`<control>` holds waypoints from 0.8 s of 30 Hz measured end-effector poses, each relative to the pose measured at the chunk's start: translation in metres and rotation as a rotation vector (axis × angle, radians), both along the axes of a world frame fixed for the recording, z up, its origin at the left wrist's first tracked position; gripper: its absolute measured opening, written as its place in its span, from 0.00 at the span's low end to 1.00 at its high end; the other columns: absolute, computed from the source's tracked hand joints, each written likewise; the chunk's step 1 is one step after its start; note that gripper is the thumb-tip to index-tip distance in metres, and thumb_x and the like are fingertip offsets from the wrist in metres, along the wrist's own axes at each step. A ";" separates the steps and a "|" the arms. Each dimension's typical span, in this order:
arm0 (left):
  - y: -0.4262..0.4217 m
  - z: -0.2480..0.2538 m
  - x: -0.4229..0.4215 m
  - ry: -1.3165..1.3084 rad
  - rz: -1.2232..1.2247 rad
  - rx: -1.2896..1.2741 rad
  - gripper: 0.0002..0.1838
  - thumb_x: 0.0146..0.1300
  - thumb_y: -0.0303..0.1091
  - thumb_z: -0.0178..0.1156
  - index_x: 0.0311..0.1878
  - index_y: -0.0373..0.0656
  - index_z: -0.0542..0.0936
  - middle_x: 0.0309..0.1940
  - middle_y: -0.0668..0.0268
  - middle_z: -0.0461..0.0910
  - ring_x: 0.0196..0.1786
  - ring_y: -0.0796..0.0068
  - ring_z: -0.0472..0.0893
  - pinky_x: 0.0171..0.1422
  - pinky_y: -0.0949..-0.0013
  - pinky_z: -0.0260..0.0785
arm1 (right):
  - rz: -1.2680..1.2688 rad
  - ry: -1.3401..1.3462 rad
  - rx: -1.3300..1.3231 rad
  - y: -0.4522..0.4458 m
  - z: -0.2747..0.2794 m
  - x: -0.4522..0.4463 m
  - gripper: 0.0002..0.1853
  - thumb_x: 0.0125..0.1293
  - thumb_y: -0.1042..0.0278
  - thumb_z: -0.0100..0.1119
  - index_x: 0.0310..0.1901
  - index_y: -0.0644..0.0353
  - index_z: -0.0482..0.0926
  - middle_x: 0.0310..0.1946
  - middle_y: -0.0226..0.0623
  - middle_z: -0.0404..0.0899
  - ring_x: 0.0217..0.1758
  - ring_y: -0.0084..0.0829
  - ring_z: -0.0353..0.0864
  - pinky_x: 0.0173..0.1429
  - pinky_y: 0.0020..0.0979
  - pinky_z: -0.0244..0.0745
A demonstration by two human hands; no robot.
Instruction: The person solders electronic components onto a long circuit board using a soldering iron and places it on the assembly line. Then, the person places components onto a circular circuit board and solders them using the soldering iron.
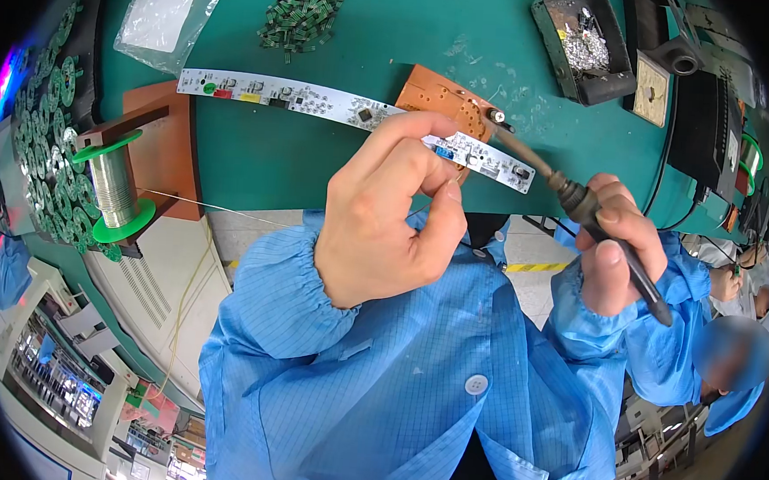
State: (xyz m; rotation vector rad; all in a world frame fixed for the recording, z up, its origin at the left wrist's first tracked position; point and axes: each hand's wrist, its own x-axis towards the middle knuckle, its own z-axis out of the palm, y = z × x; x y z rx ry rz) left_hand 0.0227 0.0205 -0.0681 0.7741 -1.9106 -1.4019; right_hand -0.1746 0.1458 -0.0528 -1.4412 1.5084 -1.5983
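A long white circuit board strip (327, 101) lies across a brown wooden block fixture (425, 88). My left hand (391, 210) is closed at the strip's right part, its index finger over the board and its thumb below the near edge. Beside those fingertips sits a small blue connector (444, 152). What the pinched fingertips hold is partly hidden. My right hand (620, 241) grips a soldering iron (580, 204) by its dark handle; the tip points left, close to the fixture and strip. Solder wire (219, 207) runs from a green-flanged spool (113, 190) toward my left wrist and passes out of sight.
Small green boards (303, 15) are heaped at the back. A dark metal box (583, 50) with solder scraps stands back right, near a soldering iron stand (677, 60). Round green boards (59, 158) crowd the left. A plastic bag (169, 16) lies back left. Another person (686, 346) sits at right.
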 end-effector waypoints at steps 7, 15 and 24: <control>0.001 0.001 0.000 -0.003 0.012 0.056 0.06 0.46 0.15 0.58 0.25 0.34 0.72 0.31 0.53 0.78 0.35 0.65 0.83 0.34 0.68 0.76 | 0.024 -0.114 0.100 -0.004 -0.001 -0.005 0.14 0.61 0.64 0.58 0.40 0.68 0.78 0.15 0.32 0.71 0.20 0.25 0.67 0.46 0.42 0.64; 0.000 -0.002 0.001 -0.006 -0.033 0.007 0.03 0.52 0.16 0.56 0.27 0.32 0.71 0.46 0.45 0.76 0.34 0.73 0.83 0.33 0.75 0.77 | -0.004 -0.221 0.147 -0.006 0.000 -0.012 0.11 0.57 0.69 0.58 0.36 0.70 0.80 0.22 0.40 0.76 0.19 0.25 0.70 0.38 0.34 0.69; 0.004 -0.004 -0.003 -0.003 0.050 0.035 0.06 0.46 0.16 0.60 0.25 0.35 0.72 0.31 0.55 0.78 0.42 0.62 0.81 0.34 0.68 0.77 | -0.033 -0.384 0.380 -0.007 0.001 -0.029 0.13 0.58 0.66 0.54 0.37 0.69 0.78 0.20 0.32 0.68 0.22 0.21 0.60 0.53 0.37 0.62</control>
